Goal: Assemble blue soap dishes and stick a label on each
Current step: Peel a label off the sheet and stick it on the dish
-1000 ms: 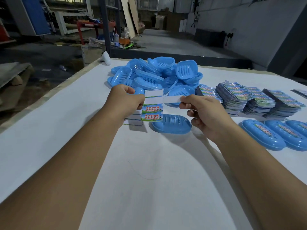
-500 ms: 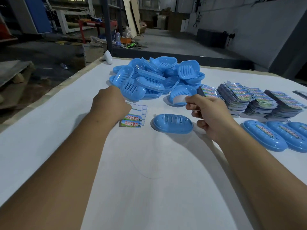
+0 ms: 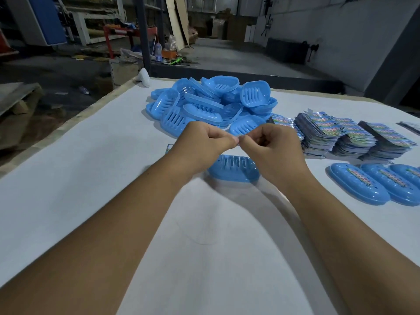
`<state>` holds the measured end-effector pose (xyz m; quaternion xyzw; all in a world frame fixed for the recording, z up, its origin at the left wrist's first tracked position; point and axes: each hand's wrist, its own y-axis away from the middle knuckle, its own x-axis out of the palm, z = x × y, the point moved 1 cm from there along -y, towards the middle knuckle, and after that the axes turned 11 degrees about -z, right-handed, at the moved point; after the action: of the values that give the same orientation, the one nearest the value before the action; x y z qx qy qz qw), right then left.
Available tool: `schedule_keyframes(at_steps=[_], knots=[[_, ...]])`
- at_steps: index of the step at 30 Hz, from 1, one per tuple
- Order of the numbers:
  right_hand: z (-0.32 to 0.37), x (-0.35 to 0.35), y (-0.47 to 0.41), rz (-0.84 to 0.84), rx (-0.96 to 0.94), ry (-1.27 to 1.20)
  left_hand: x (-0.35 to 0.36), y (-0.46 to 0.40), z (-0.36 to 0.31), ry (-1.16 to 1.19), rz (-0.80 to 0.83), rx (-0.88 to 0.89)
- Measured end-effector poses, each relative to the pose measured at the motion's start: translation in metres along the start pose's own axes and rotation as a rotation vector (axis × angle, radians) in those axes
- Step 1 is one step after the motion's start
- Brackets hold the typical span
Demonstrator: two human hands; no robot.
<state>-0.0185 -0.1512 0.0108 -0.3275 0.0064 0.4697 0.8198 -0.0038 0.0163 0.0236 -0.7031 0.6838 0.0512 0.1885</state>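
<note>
An assembled blue soap dish [image 3: 234,170] lies on the white table, just beyond my wrists, with no label on it. Above it my left hand [image 3: 202,144] and my right hand [image 3: 270,144] meet fingertip to fingertip, both pinching a small label strip [image 3: 238,139] that is barely visible between them. The label sheet [image 3: 168,148] lies on the table behind my left hand, mostly hidden. A heap of loose blue dish parts [image 3: 211,103] sits farther back.
Stacks of label sheets [image 3: 336,135] stand at the right. In front of them lie three labelled blue dishes [image 3: 356,186] in a row. The table's left edge [image 3: 75,117] runs diagonally, with a workshop floor beyond. A white object [image 3: 143,77] rests at the far corner.
My left hand set the label sheet down on the table, then rose to meet my right hand. Both hands now pinch the peeled strip over the dish.
</note>
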Motion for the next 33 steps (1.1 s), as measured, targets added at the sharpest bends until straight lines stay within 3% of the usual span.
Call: schedule_keyframes(at_steps=[10, 21, 26, 33], knots=[[0.000, 0.000, 0.000, 0.033, -0.007, -0.064, 0.002, -0.002, 0.004, 0.074, 0.017, -0.027], [-0.002, -0.002, 0.000, 0.209, -0.109, -0.039, -0.005, -0.009, 0.008, 0.015, -0.048, -0.029], [-0.009, -0.005, -0.008, 0.028, 0.057, 0.070, -0.005, -0.010, 0.009, -0.005, -0.109, -0.044], [-0.007, -0.006, -0.007, 0.057, 0.171, 0.006, -0.003, -0.011, 0.011, -0.016, -0.101, -0.045]])
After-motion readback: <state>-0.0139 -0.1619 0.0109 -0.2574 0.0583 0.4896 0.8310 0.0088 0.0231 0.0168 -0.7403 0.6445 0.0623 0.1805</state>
